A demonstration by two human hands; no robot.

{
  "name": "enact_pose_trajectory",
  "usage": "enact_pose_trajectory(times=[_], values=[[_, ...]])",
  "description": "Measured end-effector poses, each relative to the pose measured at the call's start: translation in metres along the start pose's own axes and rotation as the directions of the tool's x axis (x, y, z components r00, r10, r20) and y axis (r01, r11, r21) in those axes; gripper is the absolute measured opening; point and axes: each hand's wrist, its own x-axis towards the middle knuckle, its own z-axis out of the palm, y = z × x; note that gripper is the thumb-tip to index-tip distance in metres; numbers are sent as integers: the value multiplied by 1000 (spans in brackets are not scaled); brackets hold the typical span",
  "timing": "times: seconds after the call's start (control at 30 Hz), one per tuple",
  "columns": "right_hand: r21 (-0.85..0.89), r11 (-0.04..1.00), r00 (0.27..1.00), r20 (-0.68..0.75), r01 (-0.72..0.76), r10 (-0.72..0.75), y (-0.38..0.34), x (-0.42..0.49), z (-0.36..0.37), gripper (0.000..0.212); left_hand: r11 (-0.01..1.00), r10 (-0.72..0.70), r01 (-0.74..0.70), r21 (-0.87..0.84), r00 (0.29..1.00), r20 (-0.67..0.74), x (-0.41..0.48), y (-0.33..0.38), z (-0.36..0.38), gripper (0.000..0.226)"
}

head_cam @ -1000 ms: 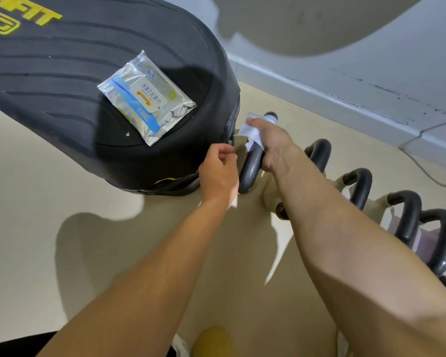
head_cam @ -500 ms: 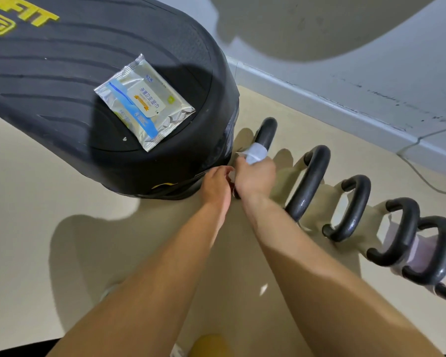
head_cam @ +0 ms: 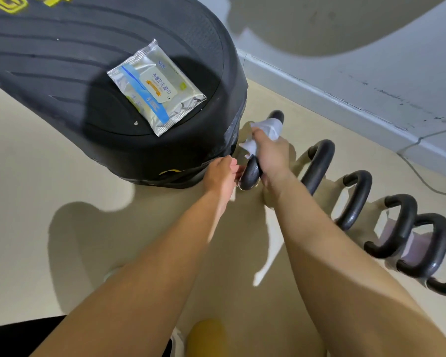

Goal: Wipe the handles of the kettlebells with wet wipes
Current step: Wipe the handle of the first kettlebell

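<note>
A row of kettlebells with black handles stands on the beige floor along the wall. My right hand [head_cam: 272,157] is wrapped around the nearest black handle [head_cam: 250,173] with a white wet wipe [head_cam: 269,127] pressed against it. The wipe sticks out above my fingers, near the top of the handle. My left hand [head_cam: 220,176] is at the lower end of the same handle, fingers curled against it. The second handle [head_cam: 318,163] and third handle [head_cam: 357,199] stand free to the right.
A large black step platform [head_cam: 62,73] sits at the upper left, with a silver pack of wet wipes [head_cam: 156,87] lying on it. The grey wall skirting [head_cam: 332,99] runs behind the kettlebells. A cable [head_cam: 422,176] trails on the floor at the right.
My right hand slid down the first handle with the wipe half a second ago, then moved back up towards its top. My left hand stayed by the handle's lower end.
</note>
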Motion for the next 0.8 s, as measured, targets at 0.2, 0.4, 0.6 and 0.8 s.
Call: enact_pose_trajectory(times=[0.2,0.4,0.6,0.8], values=[[-284,932,944,-171,226,-281,62,-49,16,31,996,14,-11,84,1000,-25,-3,1,-9,25],[-335,883,920,-97,328,-379,98,-52,16,44,961,159,-152,230,987,-15,-19,-8,-20,17],[-526,748,893,49,404,-448,106,-47,1,38,812,389,-341,473,921,-2,-32,-31,-23,24],[-345,824,890,90,449,-447,87,-54,-2,22,912,296,-272,306,954,-34,-38,-39,-13,35]])
